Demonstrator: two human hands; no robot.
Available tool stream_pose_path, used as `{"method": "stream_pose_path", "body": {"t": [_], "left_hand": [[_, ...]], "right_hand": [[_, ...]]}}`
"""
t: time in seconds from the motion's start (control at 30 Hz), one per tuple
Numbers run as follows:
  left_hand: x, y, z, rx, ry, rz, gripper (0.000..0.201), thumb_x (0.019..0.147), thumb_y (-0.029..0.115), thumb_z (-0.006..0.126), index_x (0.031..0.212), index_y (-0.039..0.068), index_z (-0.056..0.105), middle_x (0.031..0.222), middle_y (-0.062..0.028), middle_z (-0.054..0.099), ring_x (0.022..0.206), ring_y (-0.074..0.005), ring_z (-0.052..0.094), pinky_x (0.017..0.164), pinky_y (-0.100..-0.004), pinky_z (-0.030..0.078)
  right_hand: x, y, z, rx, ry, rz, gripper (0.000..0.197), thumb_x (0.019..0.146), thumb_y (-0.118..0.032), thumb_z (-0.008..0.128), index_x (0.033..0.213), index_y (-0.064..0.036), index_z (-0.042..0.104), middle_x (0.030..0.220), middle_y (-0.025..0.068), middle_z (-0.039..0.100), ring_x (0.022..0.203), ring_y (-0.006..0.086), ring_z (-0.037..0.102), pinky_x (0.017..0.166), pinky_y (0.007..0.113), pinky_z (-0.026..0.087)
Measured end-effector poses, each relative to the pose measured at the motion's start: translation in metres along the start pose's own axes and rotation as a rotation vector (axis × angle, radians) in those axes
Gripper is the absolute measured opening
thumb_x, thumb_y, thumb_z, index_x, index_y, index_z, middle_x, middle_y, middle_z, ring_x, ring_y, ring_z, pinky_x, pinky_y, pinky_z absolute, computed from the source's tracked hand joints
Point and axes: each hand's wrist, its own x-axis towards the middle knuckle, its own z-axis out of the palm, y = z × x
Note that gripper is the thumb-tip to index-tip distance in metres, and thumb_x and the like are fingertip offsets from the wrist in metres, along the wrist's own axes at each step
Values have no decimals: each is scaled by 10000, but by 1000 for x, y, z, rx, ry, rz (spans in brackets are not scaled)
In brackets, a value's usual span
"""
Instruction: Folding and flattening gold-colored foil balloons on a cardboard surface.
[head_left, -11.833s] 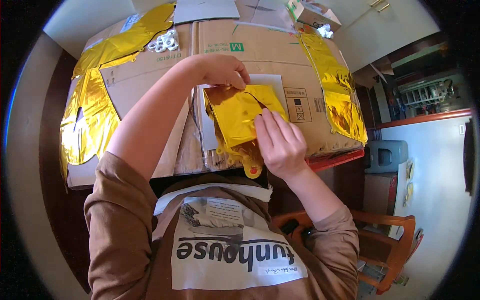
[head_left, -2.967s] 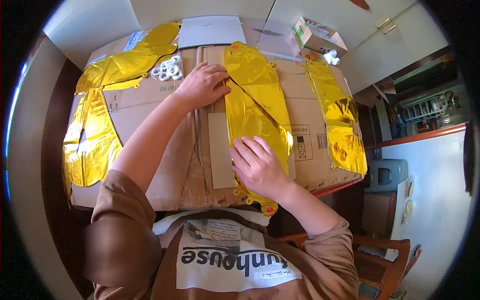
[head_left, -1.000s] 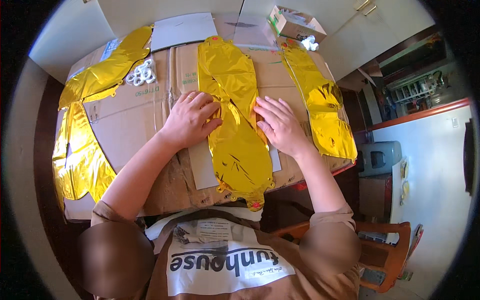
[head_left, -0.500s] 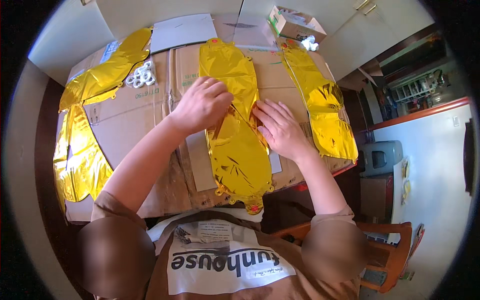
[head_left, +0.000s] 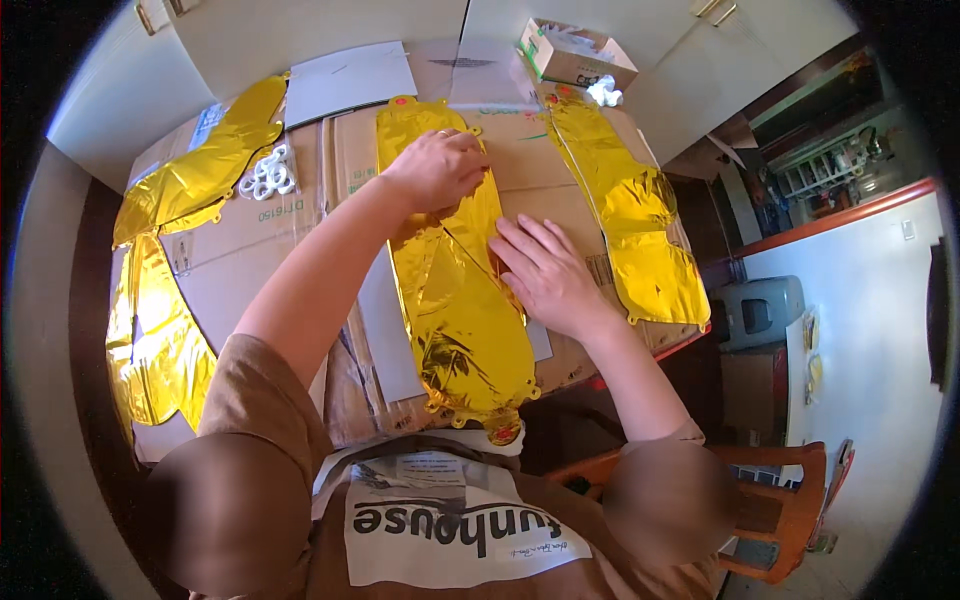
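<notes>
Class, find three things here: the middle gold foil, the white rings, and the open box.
Middle gold foil (head_left: 458, 305), head view: the middle of its upper face.
White rings (head_left: 268, 177), head view: the middle of the cluster.
Open box (head_left: 563, 66), head view: its near wall.

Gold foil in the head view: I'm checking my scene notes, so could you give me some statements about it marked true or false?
1. The left hand is over the middle foil strip. True.
2. The right hand holds white rings. False: it is at the strip's right edge.
3. The rings lie right of the left-hand foil. True.
4. The open box is at the near edge. False: it is at the far right.
</notes>
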Motion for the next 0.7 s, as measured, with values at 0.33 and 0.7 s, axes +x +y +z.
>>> {"method": "stream_pose_path", "body": {"t": [0.33, 0.7], "left_hand": [[-6, -9, 10, -87, 86, -12, 267, 925, 255, 658, 1111, 93, 760, 1157, -112, 706, 1111, -327, 642, 996, -443, 507], [-3, 0, -14, 76, 466, 145, 229, 886, 152, 746, 1099, 76, 710, 1106, -116, 702, 1060, -331, 658, 970, -492, 499]], "right_hand": [[-22, -13, -11, 32, -26, 4, 501, 886, -194, 740, 1353, -59, 620, 1475, 105, 560, 1373, 339, 497, 1166, 526, 360], [-43, -25, -18, 78, 15, -8, 436, 862, -193, 762, 1271, -63, 689, 1395, 93, 637, 1310, 319, 564, 1158, 514, 374]]}}
